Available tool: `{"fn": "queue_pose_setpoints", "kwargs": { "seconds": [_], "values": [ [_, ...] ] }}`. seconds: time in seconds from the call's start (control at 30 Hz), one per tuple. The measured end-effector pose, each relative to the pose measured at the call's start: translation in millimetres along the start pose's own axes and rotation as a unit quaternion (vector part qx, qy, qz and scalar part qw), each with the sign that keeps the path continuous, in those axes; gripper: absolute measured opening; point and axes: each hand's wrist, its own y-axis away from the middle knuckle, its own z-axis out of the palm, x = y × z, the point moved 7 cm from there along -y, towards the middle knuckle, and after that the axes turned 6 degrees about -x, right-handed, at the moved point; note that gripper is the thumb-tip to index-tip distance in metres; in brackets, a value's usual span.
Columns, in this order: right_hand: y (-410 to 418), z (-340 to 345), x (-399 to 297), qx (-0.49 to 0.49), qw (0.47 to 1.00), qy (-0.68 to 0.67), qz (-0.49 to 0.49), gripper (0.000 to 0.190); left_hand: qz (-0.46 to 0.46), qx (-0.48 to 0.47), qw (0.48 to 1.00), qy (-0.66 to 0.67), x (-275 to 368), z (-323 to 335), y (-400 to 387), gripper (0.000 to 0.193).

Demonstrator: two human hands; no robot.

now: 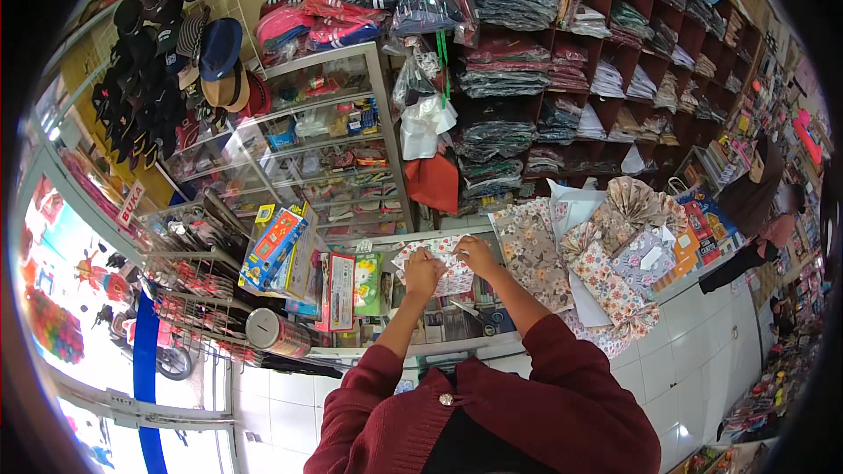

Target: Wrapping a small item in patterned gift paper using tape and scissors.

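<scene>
A small parcel in white floral wrapping paper [453, 284] lies on the glass-topped counter [408, 341] in front of me. My left hand [423, 272] is on its left part, fingers bent and gripping the paper near the upper edge. At the upper right corner, my right hand [475, 255] pinches the paper between thumb and fingers. What is inside the wrapping is hidden. Scissors [489, 325] with dark handles lie just below the parcel, blades towards the upper left.
Floral wrapping-paper sheets [532, 253] and wrapped parcels with paper fans [616, 260] cover the counter's right side. Boxed toys [280, 250], a green Hello Kitty pack [367, 284] and a round tin [276, 331] stand left. Shelves of bagged clothes [504, 131] rise behind. A person [751, 191] is far right.
</scene>
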Motion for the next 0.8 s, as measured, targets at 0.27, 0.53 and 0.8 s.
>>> {"fn": "queue_pose_setpoints", "kwargs": {
  "seconds": [0.27,0.53,0.8],
  "values": [
    [-7.5,-9.4,-7.2,-0.035,0.999,-0.018,-0.012,0.013,-0.061,-0.056,0.996,-0.034,-14.2,0.7,-15.4,0.05],
    [-5.6,-14.2,-3.1,-0.025,0.992,-0.12,0.033,0.013,-0.062,-0.003,0.998,0.009,-31.4,-1.1,-10.7,0.053],
    [0.4,-11.2,1.9,0.032,0.995,-0.09,-0.007,0.027,-0.113,0.01,0.993,0.038,-35.8,0.5,-1.6,0.059]
  ]
}}
